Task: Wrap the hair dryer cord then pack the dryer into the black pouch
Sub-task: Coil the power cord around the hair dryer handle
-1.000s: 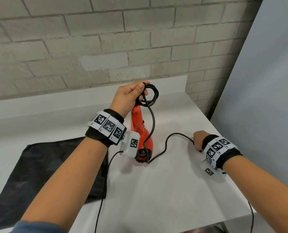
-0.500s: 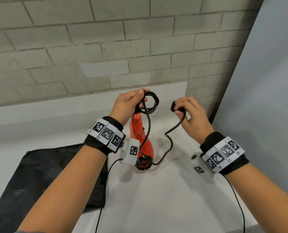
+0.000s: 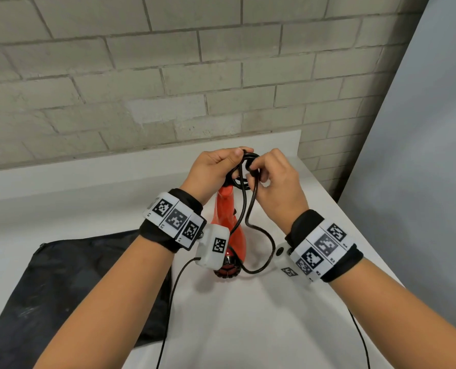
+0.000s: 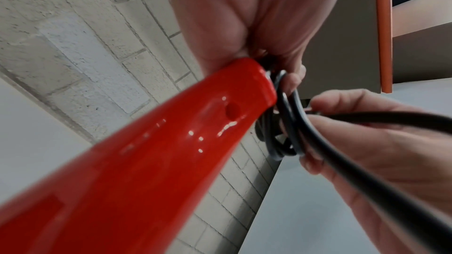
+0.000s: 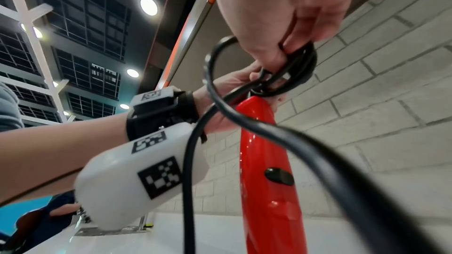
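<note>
At frame centre a glossy red hair dryer (image 3: 228, 219) stands on end on the white table (image 3: 248, 315), its ribbed end down; the left hand (image 3: 211, 169) is clamped round its upper end and the coiled black cord (image 3: 248, 169); the right hand (image 3: 277, 179) pinches that coil, probably threading a loop, while slack cord curves down to the table; the black pouch (image 3: 62, 288) lies flat at lower left.

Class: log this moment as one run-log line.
step: wrapping cord | left hand: grips hair dryer, coils | right hand: feeds cord | black pouch: flat on table
</note>
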### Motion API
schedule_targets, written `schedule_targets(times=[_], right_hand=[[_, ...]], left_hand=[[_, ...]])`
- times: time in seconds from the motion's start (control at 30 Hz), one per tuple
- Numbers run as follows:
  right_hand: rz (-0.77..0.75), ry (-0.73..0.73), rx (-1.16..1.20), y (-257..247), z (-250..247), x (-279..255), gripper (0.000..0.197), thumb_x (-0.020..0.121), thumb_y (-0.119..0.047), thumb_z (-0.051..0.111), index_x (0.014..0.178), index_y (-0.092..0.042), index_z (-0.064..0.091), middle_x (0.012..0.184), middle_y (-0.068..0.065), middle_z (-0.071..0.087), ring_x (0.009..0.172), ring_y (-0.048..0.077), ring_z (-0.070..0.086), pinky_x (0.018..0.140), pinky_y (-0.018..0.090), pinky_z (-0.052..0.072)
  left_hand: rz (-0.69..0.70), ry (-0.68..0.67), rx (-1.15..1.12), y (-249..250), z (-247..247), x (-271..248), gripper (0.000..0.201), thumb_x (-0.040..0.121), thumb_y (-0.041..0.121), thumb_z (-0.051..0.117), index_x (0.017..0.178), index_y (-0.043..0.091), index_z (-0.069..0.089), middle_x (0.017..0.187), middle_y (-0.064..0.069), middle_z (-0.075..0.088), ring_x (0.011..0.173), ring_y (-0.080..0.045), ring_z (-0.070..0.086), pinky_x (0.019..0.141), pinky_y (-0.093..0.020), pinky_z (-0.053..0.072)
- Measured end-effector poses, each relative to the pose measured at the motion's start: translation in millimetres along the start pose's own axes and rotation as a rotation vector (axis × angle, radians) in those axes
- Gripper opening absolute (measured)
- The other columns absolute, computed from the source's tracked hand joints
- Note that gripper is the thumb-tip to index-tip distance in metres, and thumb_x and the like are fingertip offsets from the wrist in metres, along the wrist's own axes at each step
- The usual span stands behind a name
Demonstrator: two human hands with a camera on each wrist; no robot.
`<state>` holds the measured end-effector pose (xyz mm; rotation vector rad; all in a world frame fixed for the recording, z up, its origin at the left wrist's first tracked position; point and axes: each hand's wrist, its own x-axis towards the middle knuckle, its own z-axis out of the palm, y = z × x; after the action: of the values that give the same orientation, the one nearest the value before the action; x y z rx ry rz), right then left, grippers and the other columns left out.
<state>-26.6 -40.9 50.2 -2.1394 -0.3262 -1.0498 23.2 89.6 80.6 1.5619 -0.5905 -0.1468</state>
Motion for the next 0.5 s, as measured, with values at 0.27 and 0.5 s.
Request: schedule_targets(times=[0.27,0.5], right_hand=[[0.048,-0.298,0.077,10.4,-1.1,21.6,0.047,0.082,0.004,0.047,0.128,-0.007,0.046,0.112,0.009,0.059,0.107,0.016,0.054,0.093,0.016,0.04],[0.156,-0.551,-0.06,56.1,-19.3,-5.0,0.038,0.09,-0.037,0.033,0.105,-0.007,0.051,0.078,0.0,0.054,0.071,0.019,0.052,0.065,0.025,0.038]], left_hand=[[0.035,-0.062,0.076,2.5,-0.7,-2.0,0.026,0.091,0.03,0.045,0.09,0.016,0.068,0.075,-0.019,0.052,0.05,-0.01,0.04,0.049,-0.02,0.032],[-0.012,0.007,0.081,5.7,-2.3,-0.8,0.026,0.096,0.019,0.039,0.087,0.008,0.061,0.042,0.013,0.055,0.038,0.001,0.039,0.042,-0.011,0.032]])
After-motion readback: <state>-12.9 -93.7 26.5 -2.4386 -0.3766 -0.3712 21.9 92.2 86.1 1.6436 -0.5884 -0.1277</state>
